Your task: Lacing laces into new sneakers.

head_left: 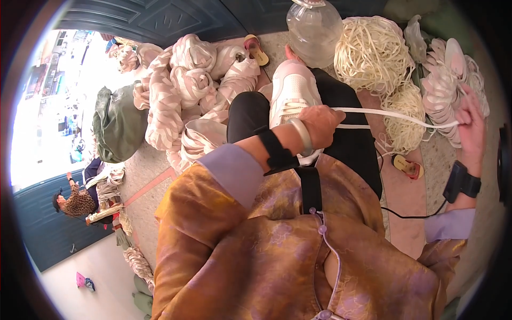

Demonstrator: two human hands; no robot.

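Observation:
A white sneaker (292,88) rests on my lap between my dark-trousered legs, toe pointing away from me, with laces across its front. My left hand (318,126) is closed over the ankle end of the shoe, pinching a white shoelace (392,112). From there the lace runs nearly taut to the right, and a second strand lies just below it. Far out to the right, my right hand (470,114) is raised with its fingers closed on the other end of the lace. My left hand hides the shoe's opening.
Bundled pale shoe uppers (192,85) pile up at left, beside a green sack (121,124). Loose cream laces (373,53) heap at far right, near a clear plastic jug (313,32) and more strung uppers (445,80). Sandals lie on the floor. Another person (72,200) sits far left.

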